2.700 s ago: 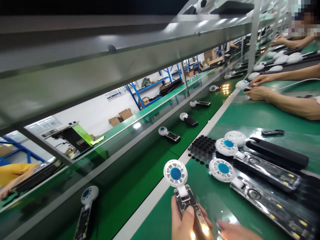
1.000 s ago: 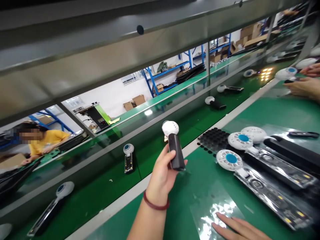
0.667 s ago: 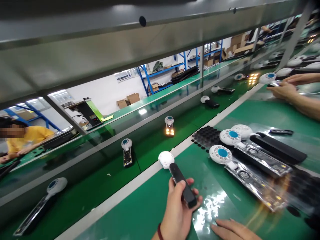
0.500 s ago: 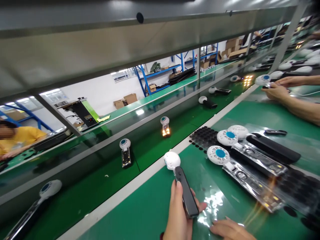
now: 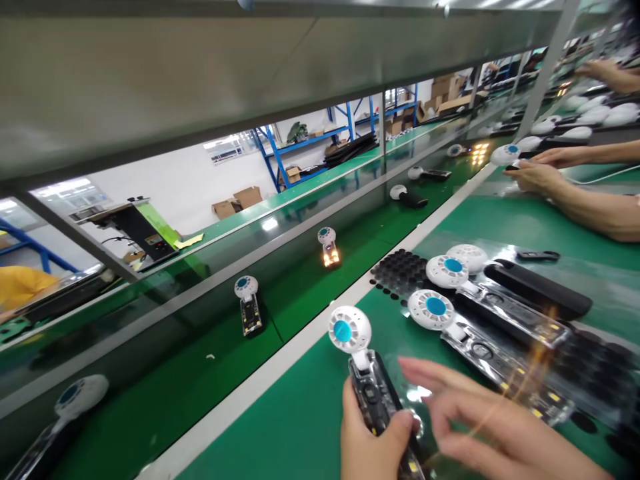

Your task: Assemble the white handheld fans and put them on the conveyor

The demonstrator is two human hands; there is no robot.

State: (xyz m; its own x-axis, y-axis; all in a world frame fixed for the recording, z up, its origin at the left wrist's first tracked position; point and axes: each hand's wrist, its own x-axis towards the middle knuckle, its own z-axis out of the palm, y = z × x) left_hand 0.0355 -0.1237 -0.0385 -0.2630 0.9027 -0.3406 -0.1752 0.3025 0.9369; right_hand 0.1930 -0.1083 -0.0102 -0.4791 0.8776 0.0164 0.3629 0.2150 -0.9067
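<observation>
Device (image 5: 370, 390) with a round white head and blue disc sits in my left hand (image 5: 373, 443), its clear-faced circuit handle gripped between thumb and fingers, head pointing away from me. My right hand (image 5: 493, 420) is just beside it, index finger and thumb apart; whether a fingertip touches the handle, I cannot tell. Below is the green tabletop (image 5: 280, 427); to the right, two similar devices (image 5: 433, 308) lie near a sheet of black round pads (image 5: 405, 270). Past the pale edging strip (image 5: 300, 357), a green belt (image 5: 200, 380) carries more, one with glowing LEDs (image 5: 330, 257). Farther off are blue shelving (image 5: 315, 137), cardboard boxes (image 5: 247, 198) and a co-worker's hands (image 5: 543, 175).
</observation>
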